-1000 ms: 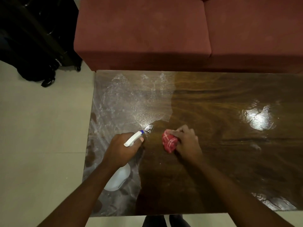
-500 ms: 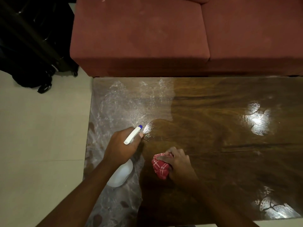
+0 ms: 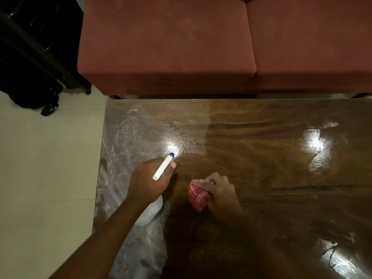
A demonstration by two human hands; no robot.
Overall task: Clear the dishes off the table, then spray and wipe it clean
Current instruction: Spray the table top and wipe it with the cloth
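Wet bench (image 3: 271,178) looks slick; left hand (image 3: 149,182) clamps the probably light spray bottle (image 3: 163,167) at its neck, right hand (image 3: 223,194) bunches the soft cloth (image 3: 198,195).

the right hand (image 3: 221,192) has dragged the red cloth (image 3: 198,195) from beside the spray bottle (image 3: 162,168) nozzle back toward the person, clearing a dark patch in the cloudy film (image 3: 130,137).

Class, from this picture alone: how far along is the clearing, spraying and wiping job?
Done: no dishes show on the table. In hand: the left hand grips the spray bottle, the right hand holds the red cloth on it. Left: the cloudy patch looks unwiped.
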